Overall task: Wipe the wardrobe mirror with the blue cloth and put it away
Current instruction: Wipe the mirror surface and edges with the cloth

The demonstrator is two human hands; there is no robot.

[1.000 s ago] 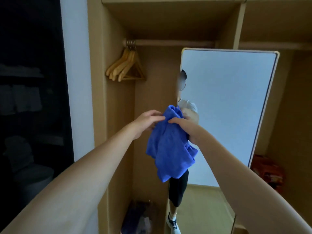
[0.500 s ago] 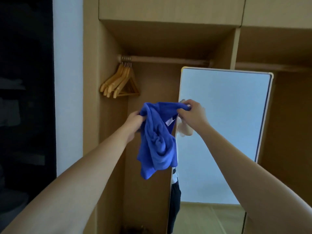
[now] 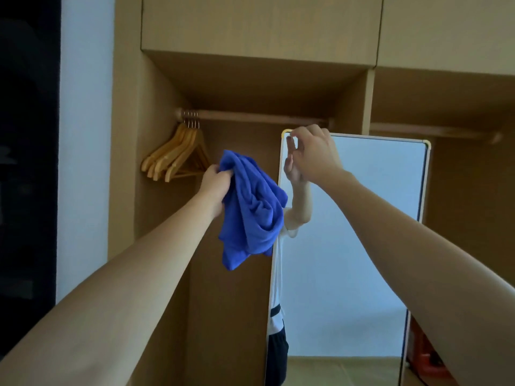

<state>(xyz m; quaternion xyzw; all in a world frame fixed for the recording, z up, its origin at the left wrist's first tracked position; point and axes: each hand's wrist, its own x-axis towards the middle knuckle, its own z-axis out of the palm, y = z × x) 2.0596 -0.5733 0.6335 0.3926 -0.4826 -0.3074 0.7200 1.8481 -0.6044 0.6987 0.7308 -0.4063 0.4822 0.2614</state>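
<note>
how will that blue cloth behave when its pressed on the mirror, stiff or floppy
Probably floppy: the blue cloth hangs in loose folds from the left hand, gripped at one bunched corner. It likely weighs little, since that grip holds it. It would probably need spreading against the mirror.

The blue cloth (image 3: 250, 210) looked soft, matt terry; the mirror (image 3: 362, 246) glossy glass; the hangers (image 3: 175, 156) smooth wood.

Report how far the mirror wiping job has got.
Done: only the pickup; the left hand grips the bunched blue cloth, which hangs beside the mirror, not on the glass. In hand: the right hand is up at the mirror's top left corner. Left: all the wiping, then putting the cloth away.
</note>
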